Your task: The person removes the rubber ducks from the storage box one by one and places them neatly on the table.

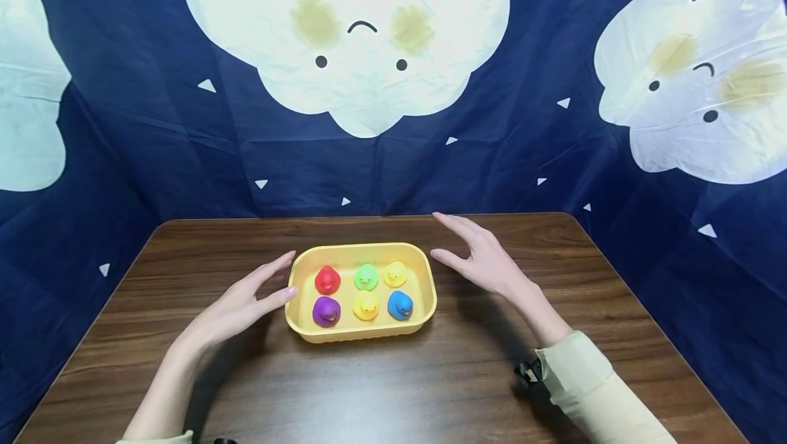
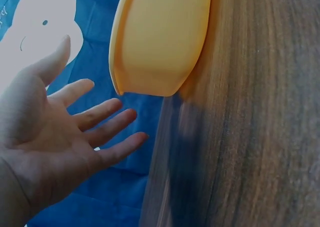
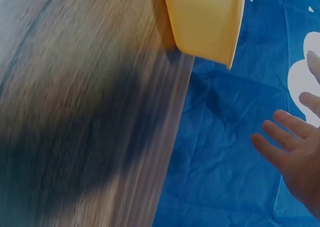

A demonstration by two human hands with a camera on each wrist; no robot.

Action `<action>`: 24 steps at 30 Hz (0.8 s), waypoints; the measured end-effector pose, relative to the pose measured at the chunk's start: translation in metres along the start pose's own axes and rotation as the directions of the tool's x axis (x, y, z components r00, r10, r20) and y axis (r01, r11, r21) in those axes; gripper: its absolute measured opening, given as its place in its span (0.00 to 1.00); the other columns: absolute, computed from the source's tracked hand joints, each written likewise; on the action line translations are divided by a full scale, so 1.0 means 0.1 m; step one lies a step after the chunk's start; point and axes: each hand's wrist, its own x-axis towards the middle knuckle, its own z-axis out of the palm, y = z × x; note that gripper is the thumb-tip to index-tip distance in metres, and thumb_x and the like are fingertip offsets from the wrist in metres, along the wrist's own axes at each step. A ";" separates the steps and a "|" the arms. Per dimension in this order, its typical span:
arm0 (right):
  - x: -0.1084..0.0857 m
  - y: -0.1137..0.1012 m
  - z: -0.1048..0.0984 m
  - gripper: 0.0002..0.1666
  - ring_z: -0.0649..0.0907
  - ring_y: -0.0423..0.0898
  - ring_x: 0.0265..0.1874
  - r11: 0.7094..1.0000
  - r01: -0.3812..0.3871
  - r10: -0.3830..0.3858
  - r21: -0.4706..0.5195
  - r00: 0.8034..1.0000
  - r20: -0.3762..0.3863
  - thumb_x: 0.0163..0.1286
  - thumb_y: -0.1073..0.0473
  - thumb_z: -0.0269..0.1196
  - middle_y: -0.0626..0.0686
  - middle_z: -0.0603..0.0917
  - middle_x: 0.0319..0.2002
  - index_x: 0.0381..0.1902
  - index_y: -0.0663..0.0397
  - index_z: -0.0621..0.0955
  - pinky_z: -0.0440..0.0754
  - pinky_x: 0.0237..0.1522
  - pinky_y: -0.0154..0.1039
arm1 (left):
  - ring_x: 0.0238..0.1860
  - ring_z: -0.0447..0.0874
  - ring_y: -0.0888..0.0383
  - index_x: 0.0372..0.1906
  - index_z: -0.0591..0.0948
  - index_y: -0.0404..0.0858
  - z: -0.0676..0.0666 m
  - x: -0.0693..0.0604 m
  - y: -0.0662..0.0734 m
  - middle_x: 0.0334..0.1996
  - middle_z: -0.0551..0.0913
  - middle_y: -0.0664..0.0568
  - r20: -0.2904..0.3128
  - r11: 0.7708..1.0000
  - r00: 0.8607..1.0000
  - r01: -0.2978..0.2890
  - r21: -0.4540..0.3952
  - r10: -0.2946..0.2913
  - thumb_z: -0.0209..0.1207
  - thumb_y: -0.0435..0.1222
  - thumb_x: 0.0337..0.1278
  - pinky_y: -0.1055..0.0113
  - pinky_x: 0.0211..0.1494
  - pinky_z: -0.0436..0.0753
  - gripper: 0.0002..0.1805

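Observation:
A yellow plastic basin (image 1: 363, 332) sits on the wooden table, with small rubber ducks inside in two rows. At the back are a red duck (image 1: 328, 281), a green duck (image 1: 366, 277) and a yellow duck (image 1: 395, 274); in front, a purple duck (image 1: 326, 311), another yellow duck (image 1: 366, 305) and a blue duck (image 1: 400, 305). My left hand (image 1: 249, 300) is beside the basin's left end, fingers spread; the left wrist view shows it apart from the wall. My right hand (image 1: 482, 253) hovers off the right end, fingers extended, holding nothing.
The brown wooden table (image 1: 344, 396) reaches back to a dark blue cloth (image 1: 369, 171) printed with white clouds, which also hangs at both sides. A black strap piece (image 1: 529, 372) shows by the right sleeve (image 1: 578, 369).

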 end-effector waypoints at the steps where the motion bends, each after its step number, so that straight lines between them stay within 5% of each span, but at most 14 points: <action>1: 0.01 -0.01 0.01 0.40 0.76 0.50 0.72 1.000 0.009 -0.009 0.003 1.000 -0.001 0.70 0.41 0.68 0.50 0.77 0.72 0.76 0.38 0.70 0.72 0.73 0.53 | 0.74 0.70 0.39 0.82 0.58 0.54 0.00 0.01 -0.01 0.77 0.68 0.42 0.002 1.000 1.000 0.001 -0.001 -0.001 0.58 0.53 0.73 0.37 0.67 0.74 0.39; 13: 0.10 -0.16 0.16 0.38 0.75 0.46 0.73 0.996 0.032 -0.037 0.087 0.998 0.054 0.71 0.43 0.68 0.46 0.76 0.72 0.75 0.40 0.72 0.72 0.73 0.50 | 0.74 0.71 0.37 0.81 0.61 0.49 0.05 0.04 -0.10 0.78 0.65 0.43 0.050 0.999 0.998 0.026 -0.030 -0.025 0.60 0.53 0.71 0.42 0.71 0.72 0.39; 20: 0.13 -0.25 0.26 0.37 0.80 0.46 0.66 0.992 0.046 -0.057 0.115 0.994 0.096 0.71 0.45 0.68 0.46 0.79 0.70 0.75 0.41 0.72 0.78 0.67 0.49 | 0.72 0.73 0.39 0.81 0.61 0.46 0.08 0.04 -0.14 0.78 0.66 0.43 0.051 0.999 0.998 0.024 -0.027 -0.023 0.59 0.53 0.72 0.70 0.65 0.75 0.39; 24: 0.14 -0.28 0.34 0.36 0.82 0.44 0.56 0.992 0.060 -0.073 0.109 0.990 0.120 0.70 0.48 0.70 0.47 0.81 0.67 0.73 0.41 0.74 0.81 0.58 0.47 | 0.72 0.74 0.39 0.81 0.61 0.45 0.11 0.05 -0.16 0.78 0.66 0.42 0.056 0.999 0.998 0.028 -0.024 -0.027 0.59 0.52 0.72 0.63 0.66 0.77 0.39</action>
